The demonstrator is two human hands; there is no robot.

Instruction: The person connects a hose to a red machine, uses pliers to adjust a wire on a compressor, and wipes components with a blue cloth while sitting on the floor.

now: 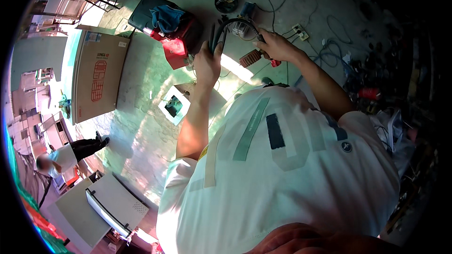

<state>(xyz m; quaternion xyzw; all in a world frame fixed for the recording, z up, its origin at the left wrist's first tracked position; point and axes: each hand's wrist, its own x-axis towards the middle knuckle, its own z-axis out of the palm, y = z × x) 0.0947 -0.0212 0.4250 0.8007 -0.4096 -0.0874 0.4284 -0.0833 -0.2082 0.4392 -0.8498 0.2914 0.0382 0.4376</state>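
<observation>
My left hand (207,61) is closed round a dark cable (240,20) that arches over to my right hand (271,45), also closed on it. Dark strands stick up from my left fingers. Below my right hand is a ribbed brown piece (249,59) with a red part beside it; whether I hold it too, I cannot tell. Beyond the cable sits a small metallic device (241,28). Left of my left hand lie a red box (172,52) and a black case (141,14) with a blue cloth (165,19) on it.
A large cardboard carton (96,89) stands left; a white open box (174,91) lies below. A co-worker (70,155) stands at lower left near grey panels (113,197). A round black tray (226,3), power strips (300,32), loose cables and dark clutter (369,94) lie around.
</observation>
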